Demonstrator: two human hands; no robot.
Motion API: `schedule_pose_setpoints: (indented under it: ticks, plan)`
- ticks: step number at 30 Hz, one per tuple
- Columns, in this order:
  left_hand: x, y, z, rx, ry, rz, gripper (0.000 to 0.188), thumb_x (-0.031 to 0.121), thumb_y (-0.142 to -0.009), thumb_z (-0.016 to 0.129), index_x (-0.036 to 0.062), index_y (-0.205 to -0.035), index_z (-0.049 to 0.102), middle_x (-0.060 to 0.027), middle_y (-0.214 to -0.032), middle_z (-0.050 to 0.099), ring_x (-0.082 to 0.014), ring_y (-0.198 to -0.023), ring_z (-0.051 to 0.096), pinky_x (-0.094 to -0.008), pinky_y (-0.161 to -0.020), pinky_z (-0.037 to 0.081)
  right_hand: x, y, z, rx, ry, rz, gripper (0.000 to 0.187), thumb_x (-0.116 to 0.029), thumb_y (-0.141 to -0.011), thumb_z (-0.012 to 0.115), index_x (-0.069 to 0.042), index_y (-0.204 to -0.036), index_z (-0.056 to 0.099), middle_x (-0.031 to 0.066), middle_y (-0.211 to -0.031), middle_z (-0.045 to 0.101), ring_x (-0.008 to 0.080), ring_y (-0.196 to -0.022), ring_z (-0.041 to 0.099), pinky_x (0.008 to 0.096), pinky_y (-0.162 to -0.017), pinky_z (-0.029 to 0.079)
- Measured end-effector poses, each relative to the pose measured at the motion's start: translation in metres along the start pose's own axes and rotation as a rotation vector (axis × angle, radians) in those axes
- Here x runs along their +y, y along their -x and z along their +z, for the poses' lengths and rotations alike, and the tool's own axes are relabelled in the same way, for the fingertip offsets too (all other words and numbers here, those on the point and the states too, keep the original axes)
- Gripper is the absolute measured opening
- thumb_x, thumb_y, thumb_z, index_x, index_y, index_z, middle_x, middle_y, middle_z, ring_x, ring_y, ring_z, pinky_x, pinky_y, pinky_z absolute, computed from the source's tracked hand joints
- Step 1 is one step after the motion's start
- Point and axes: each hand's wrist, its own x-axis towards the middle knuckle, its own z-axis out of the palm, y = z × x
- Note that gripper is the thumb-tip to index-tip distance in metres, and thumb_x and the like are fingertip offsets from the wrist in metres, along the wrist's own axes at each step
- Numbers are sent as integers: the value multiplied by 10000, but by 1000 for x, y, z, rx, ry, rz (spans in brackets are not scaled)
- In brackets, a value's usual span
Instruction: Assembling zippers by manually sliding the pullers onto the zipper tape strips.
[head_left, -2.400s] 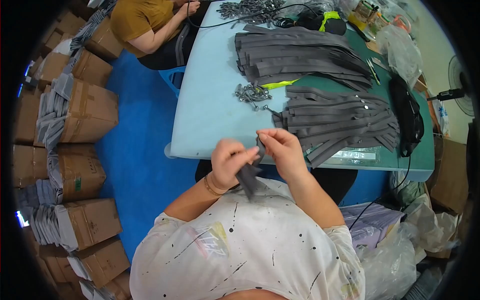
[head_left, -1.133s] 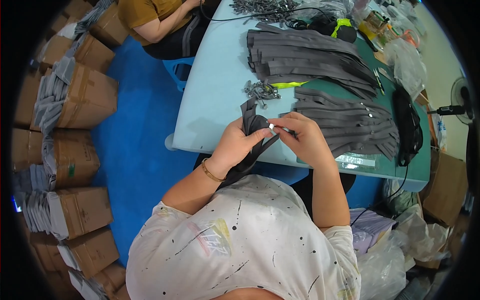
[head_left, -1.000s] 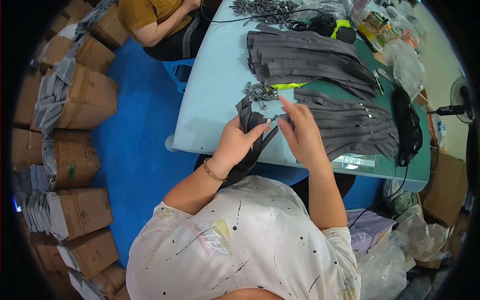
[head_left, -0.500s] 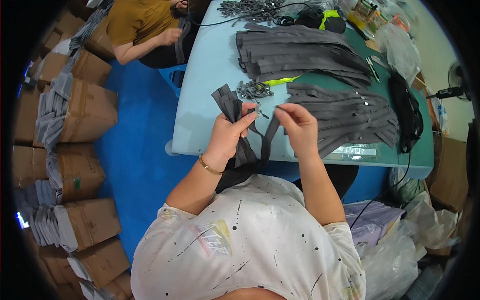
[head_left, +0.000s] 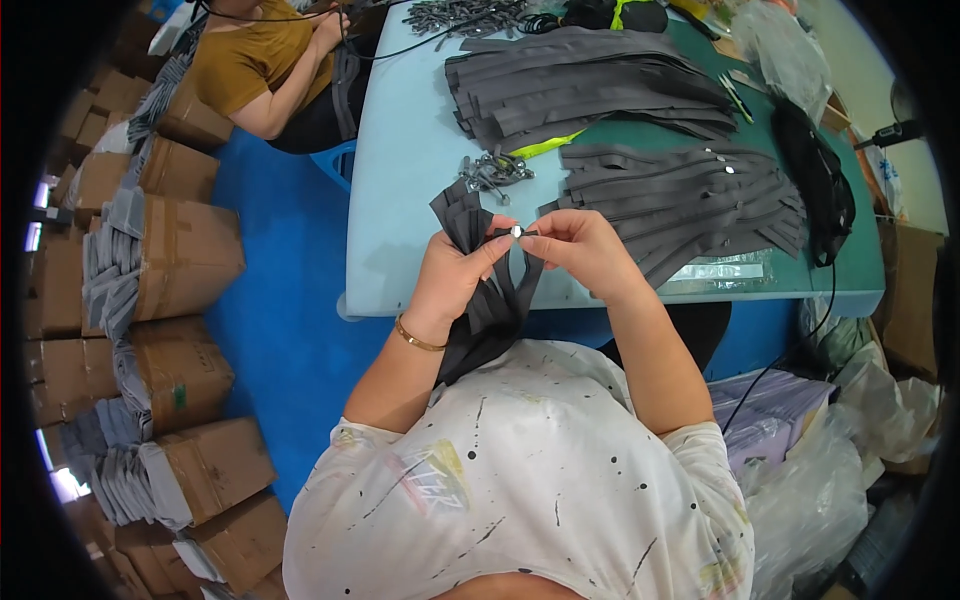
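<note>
My left hand (head_left: 450, 268) is closed round a bunch of dark grey zipper tapes (head_left: 462, 218), whose lower lengths hang toward my lap. A small shiny metal zipper slider (head_left: 517, 231) sits between the fingertips of both hands. My right hand (head_left: 588, 250) pinches a zipper tape end right beside the slider; its fingers partly hide the contact. Just beyond the hands, a small heap of metal sliders (head_left: 495, 170) lies on the table. To the right is a spread stack of grey zippers (head_left: 680, 205) with a few shiny pulls.
The pale table (head_left: 400, 190) carries another grey zipper stack (head_left: 590, 90), a yellow-green strip (head_left: 548, 145), snips (head_left: 736, 98) and a black pouch (head_left: 815, 190). Another person (head_left: 260, 75) sits at the far left. Cardboard boxes (head_left: 190, 250) line the left; plastic bags (head_left: 810, 510) lie at right.
My right hand has moved left, bringing the tape end from apart to the slider at my left fingertips. The other person's hand has risen. The whole view has shifted slightly.
</note>
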Motion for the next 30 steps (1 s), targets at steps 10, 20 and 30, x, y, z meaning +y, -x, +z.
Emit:
schedule_pose_setpoints:
  ticks: [10, 20, 30]
  plan:
    - [2, 2, -3, -16, -158, 109, 211, 98, -795, 687, 18, -986, 646, 43, -694, 546, -31, -547, 408, -179, -481, 310, 4, -1, 0, -5, 30, -71, 98, -64, -807, 667, -16, -877, 617, -10, -771, 603, 53, -692, 553, 194, -634, 461]
    - [1, 2, -2, 15, -33, 73, 185, 77, -773, 704, 13, -922, 614, 21, -727, 561, -46, -578, 463, -182, -504, 360, 7, 2, 1, -63, -71, -183, 210, -7, -798, 651, -36, -1006, 635, -27, -796, 600, 31, -723, 545, 176, -639, 442]
    - [-8, -4, -5, -13, 24, -102, 195, 116, -747, 735, 7, -853, 612, 2, -670, 552, -62, -526, 462, -198, -468, 354, 20, -2, -3, -44, -54, -144, 247, -7, -795, 647, -47, -1038, 653, -33, -818, 605, 27, -692, 523, 173, -643, 438]
